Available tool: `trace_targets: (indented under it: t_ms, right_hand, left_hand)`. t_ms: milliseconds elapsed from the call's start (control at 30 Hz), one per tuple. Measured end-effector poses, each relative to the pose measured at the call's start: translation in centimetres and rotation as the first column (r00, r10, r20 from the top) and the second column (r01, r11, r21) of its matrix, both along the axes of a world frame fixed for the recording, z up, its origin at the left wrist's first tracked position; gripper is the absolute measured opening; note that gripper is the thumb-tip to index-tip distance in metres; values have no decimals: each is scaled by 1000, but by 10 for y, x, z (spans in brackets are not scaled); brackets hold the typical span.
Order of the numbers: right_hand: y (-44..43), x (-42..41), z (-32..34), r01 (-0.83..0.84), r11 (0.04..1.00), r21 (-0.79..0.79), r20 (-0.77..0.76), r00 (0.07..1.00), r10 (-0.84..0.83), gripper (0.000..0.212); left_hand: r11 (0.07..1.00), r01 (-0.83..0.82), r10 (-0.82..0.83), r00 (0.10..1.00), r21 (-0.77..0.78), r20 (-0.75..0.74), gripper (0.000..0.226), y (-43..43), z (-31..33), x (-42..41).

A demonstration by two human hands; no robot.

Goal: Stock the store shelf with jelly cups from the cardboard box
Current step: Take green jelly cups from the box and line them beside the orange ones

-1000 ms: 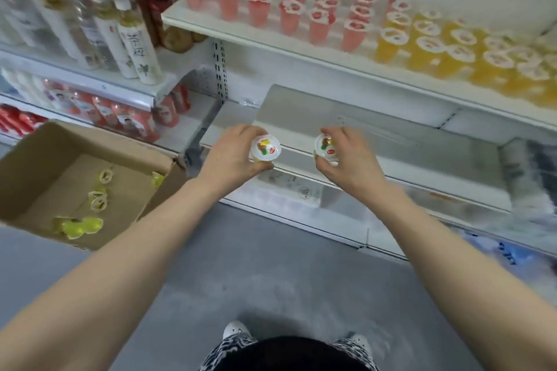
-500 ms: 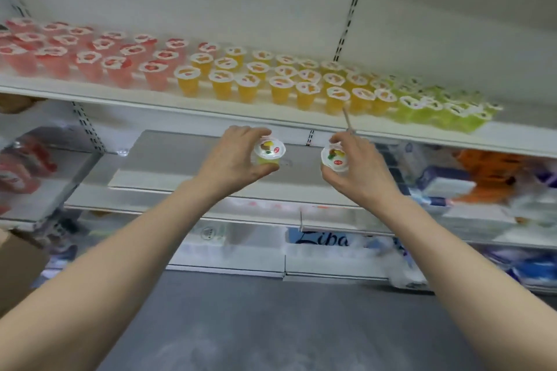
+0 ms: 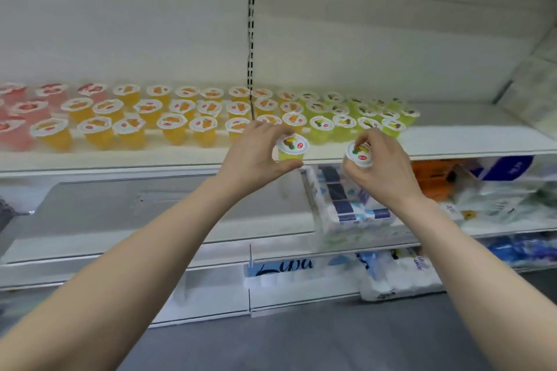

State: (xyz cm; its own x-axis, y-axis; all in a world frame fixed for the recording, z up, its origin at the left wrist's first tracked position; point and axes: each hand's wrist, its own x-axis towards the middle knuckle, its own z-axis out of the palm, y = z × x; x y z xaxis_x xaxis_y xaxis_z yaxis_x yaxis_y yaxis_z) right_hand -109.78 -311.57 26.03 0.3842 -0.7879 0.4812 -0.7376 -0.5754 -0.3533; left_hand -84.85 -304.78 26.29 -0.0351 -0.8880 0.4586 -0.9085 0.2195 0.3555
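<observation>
— So, from the head camera: which step?
— Delivery. The left hand (image 3: 256, 150) pinches a clear yellow-green plastic jelly cup with a white foil lid (image 3: 291, 147). The right hand (image 3: 382, 166) curls round a second white-lidded jelly cup (image 3: 360, 155). Both are just before the white metal shelf (image 3: 452, 141).
— Next?
— Likely setting them upright beside the row of green jelly cups (image 3: 343, 125) (bare shelf lies to its right). The cardboard box is out of view.

**Two jelly cups held at the shelf edge**

The left hand (image 3: 256, 153) grips a green jelly cup (image 3: 291, 147) and the right hand (image 3: 382, 166) pinches a second jelly cup (image 3: 360, 155), both in front of the white shelf (image 3: 470, 141). On that shelf stand rows of red cups (image 3: 18, 117), orange cups (image 3: 150, 117) and green cups (image 3: 355, 114). Tissue packs (image 3: 346, 202) lie on the shelf below.
</observation>
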Motion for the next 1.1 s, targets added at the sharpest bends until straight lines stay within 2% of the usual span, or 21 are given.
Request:
trace_targets:
  t_ms: [300, 400, 600, 800, 1000, 1100]
  right_hand:
    - [-80, -100, -3, 109, 992, -58, 41, 993, -107, 26]
    - [-115, -131, 0, 119, 993, -13, 52, 992, -118, 27]
    - [-181, -171, -5, 15, 998, 56, -35, 999, -13, 29]
    - [-215, -167, -21, -90, 988, 127, -31, 995, 94, 26]
    - [-228, -164, -27, -170, 982, 85, 0, 985, 171, 25]
    - [-232, -169, -25, -194, 980, 45, -50, 979, 196, 28]
  left_hand:
    - [1000, 24, -24, 1000, -2, 17, 61, -73, 0, -78]
    - [999, -20, 20, 1000, -39, -7, 60, -93, -1, -109]
    - [989, -135, 133, 990, -56, -41, 59, -123, -7, -167]
    - [978, -207, 205, 977, -32, -55, 61, -131, -15, -189]
    - [965, -258, 257, 966, -37, -38, 61, -136, -14, -199]
    - [964, -262, 260, 965, -51, -43, 60, -141, -9, -206]
